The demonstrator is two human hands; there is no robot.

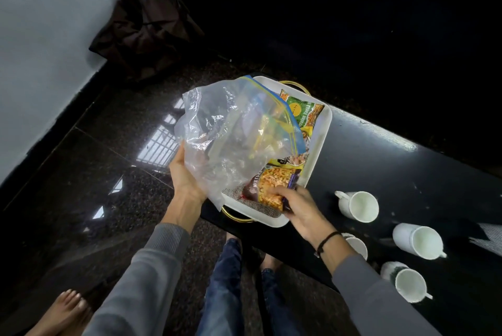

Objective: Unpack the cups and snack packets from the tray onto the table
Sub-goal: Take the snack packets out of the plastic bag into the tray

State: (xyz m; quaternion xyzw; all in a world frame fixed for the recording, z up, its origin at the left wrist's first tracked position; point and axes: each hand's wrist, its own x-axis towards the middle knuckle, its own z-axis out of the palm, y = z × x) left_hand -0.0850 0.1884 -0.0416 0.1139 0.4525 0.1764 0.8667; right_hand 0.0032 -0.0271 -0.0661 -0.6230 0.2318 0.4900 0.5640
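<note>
A white tray [317, 151] with gold handles sits at the left end of a black table [380, 162]. Snack packets lie in it: a green and yellow one [298, 110] at the far end and a yellow mixture packet [274, 189] at the near end. My right hand [301, 210] grips the near end of the mixture packet. My left hand [184, 175] holds a clear zip bag [231, 132] with a blue seal above the tray's left side. Several white cups stand on the table to the right, among them one [361, 206], another [419, 240] and a third [407, 281].
A fourth cup [355, 247] is partly hidden behind my right wrist. A dark bag [146, 26] leans against the wall on the glossy floor. A bare foot [68, 311] of another person shows at bottom left. My legs are below the table edge.
</note>
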